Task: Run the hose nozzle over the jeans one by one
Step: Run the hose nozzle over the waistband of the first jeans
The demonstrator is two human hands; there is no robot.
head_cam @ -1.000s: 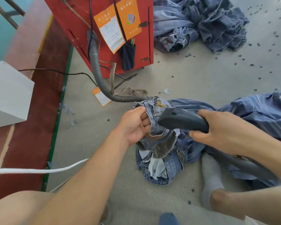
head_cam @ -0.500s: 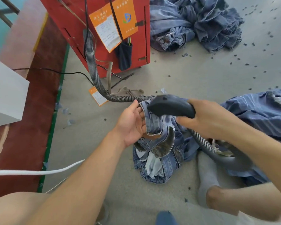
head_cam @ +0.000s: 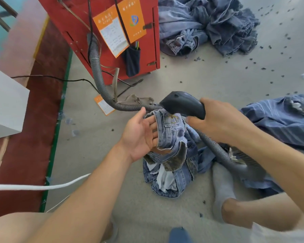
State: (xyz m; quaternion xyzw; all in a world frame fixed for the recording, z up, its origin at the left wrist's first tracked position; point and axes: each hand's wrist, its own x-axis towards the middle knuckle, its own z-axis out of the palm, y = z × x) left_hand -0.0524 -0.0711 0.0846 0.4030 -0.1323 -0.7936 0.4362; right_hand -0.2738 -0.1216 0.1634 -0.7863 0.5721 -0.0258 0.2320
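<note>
Since a second ago the hose nozzle has risen from the middle of the bunched denim to its top edge, and the left hand has loosened from a closed grip into a nearly flat palm.

At the left, that hand props the jeans from the side, fingers almost straight and slipped in behind the raised waistband (the fingertips are hidden by the fabric, so how deep they go cannot be told). The garment stands bunched on the floor, its long axis roughly upright, the waistband uppermost and just under the nozzle's mouth.

To the right, the right hand wraps the nozzle's rear end, fingers curled round it, with the ribbed hose looping back to the red machine.

What the next pass turns on, as I judge it: the untreated denim lies below the nozzle tip, so the stroke would run downward along the fabric, the left hand being nearer and serving as backing.
</note>
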